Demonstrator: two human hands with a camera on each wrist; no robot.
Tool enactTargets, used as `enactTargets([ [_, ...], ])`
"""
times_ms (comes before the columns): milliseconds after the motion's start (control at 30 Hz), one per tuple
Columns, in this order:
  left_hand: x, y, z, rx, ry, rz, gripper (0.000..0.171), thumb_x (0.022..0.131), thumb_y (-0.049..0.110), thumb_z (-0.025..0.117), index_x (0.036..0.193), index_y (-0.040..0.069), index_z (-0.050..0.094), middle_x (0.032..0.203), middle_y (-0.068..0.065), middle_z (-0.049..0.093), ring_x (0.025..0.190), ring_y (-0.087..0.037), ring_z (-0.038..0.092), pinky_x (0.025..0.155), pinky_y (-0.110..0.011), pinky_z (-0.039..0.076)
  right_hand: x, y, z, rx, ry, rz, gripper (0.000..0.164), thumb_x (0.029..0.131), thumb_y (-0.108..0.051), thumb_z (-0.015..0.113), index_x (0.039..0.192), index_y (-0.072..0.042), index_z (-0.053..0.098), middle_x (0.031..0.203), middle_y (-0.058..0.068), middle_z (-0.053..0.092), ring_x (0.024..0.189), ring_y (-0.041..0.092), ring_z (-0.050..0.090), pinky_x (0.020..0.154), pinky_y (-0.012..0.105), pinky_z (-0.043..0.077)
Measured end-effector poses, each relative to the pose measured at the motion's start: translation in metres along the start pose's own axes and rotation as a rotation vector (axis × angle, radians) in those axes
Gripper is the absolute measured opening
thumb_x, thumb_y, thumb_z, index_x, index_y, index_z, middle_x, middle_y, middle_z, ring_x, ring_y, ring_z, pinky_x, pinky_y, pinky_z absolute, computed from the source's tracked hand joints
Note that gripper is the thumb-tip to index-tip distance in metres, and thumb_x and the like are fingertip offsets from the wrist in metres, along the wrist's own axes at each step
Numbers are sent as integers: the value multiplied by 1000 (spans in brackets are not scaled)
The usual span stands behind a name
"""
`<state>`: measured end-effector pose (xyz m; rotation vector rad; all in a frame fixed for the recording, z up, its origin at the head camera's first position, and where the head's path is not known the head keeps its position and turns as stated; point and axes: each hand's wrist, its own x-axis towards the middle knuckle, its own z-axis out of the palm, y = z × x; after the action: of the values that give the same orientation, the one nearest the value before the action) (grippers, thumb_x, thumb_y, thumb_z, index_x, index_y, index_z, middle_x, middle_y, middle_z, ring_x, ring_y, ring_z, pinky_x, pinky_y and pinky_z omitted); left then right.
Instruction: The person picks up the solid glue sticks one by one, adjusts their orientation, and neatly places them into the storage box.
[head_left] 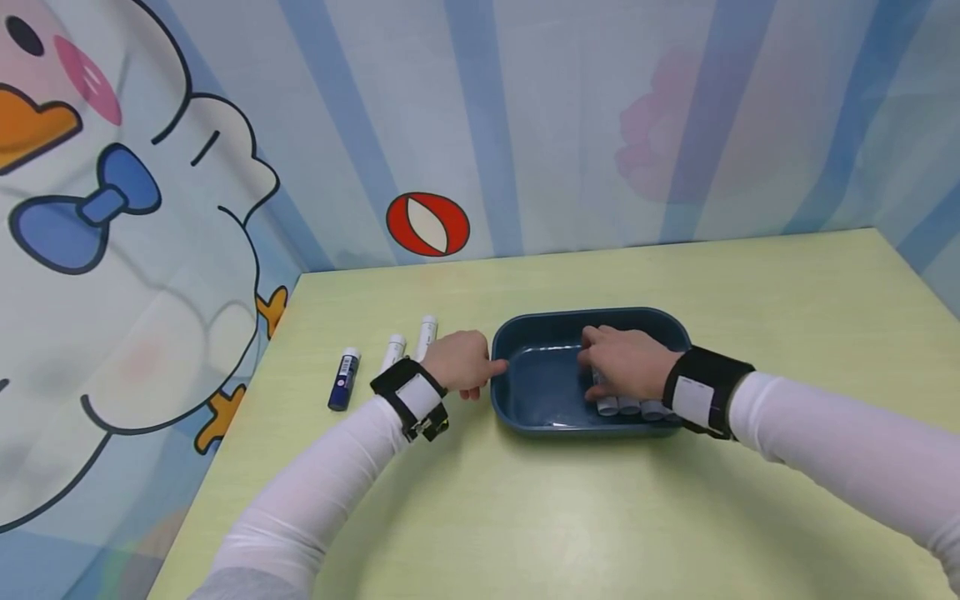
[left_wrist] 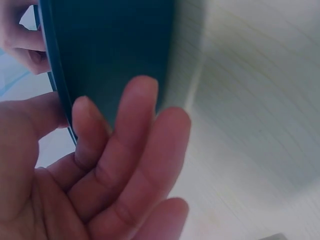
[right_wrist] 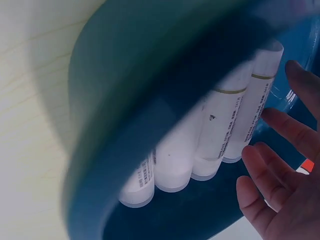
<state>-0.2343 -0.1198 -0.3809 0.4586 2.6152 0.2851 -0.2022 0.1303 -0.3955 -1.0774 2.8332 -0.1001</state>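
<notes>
My left hand (head_left: 461, 362) holds the left end of a dark blue oval tray (head_left: 543, 429), its thumb hooked over the rim and its fingers curled against the outer wall in the left wrist view. Inside the tray's right part, several white tubes (right_wrist: 215, 130) with printed text lie side by side. My right hand (head_left: 632, 363) reaches into the tray over them. In the right wrist view its fingers (right_wrist: 260, 175) are spread and loosely bent, fingertips right beside the endmost tube, with nothing gripped. In the head view this hand hides part of the row.
Left of the tray, two white tubes (head_left: 427, 333) lie on the pale yellow table (head_left: 525, 517), partly behind my left hand. Farther left is a dark blue tube (head_left: 344, 379) with a white end. A printed cloth wall (head_left: 555, 125) rises behind the table.
</notes>
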Motion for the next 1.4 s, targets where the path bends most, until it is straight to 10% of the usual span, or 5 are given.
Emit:
enactTargets([
  [633, -6, 1, -2, -33, 49, -19, 56, 95, 49, 57, 57, 8, 64, 50, 0, 61, 54, -21, 66, 45, -27, 38, 0, 3, -10, 48, 52, -28, 36, 81, -33, 79, 105, -7, 72, 106, 9, 56, 89, 22, 56, 74, 34, 52],
  [967, -13, -15, -17, 39, 273, 40, 63, 94, 61, 49, 54, 12, 57, 48, 4, 52, 47, -15, 53, 44, -29, 33, -23, 20, -23, 194, 94, 37, 46, 89, -32, 71, 123, -3, 62, 121, 14, 54, 99, 27, 60, 84, 44, 51],
  [1200, -21, -25, -36, 120, 428, 43, 48, 96, 53, 52, 91, 9, 70, 58, 3, 56, 55, -16, 55, 49, -30, 42, -44, 28, -33, 273, 125, 83, 46, 92, -30, 68, 128, -3, 58, 129, 17, 50, 108, 32, 58, 85, 49, 49],
  [1400, -15, -47, -37, 160, 430, -50, 44, 95, 45, 58, 108, 3, 66, 59, -2, 56, 57, -20, 58, 52, -34, 46, -59, 37, -35, 282, 177, 124, 45, 92, -28, 68, 128, -4, 57, 130, 17, 49, 109, 32, 57, 85, 50, 49],
])
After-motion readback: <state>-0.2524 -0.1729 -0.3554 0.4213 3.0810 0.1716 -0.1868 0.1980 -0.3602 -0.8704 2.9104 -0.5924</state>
